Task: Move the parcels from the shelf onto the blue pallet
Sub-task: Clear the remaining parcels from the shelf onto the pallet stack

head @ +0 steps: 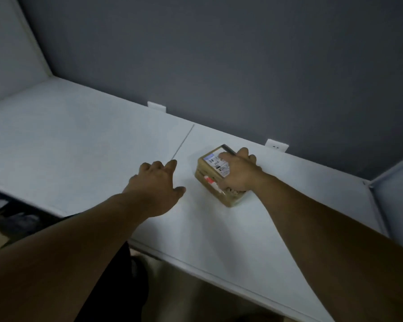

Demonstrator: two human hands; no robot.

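Observation:
A small brown cardboard parcel with a white shipping label on top and a red-and-white sticker on its side sits on the white shelf board, right of the middle. My right hand lies over the parcel's top and right side, fingers curled round it. To the parcel's left, my left hand hovers just above the board with loosely spread fingers and holds nothing. The blue pallet is out of view.
A dark grey back wall rises behind the shelf, with two white brackets at its foot. White side panels close the shelf at far left and right. A seam crosses the board. Below the front edge lie dark floor and clutter.

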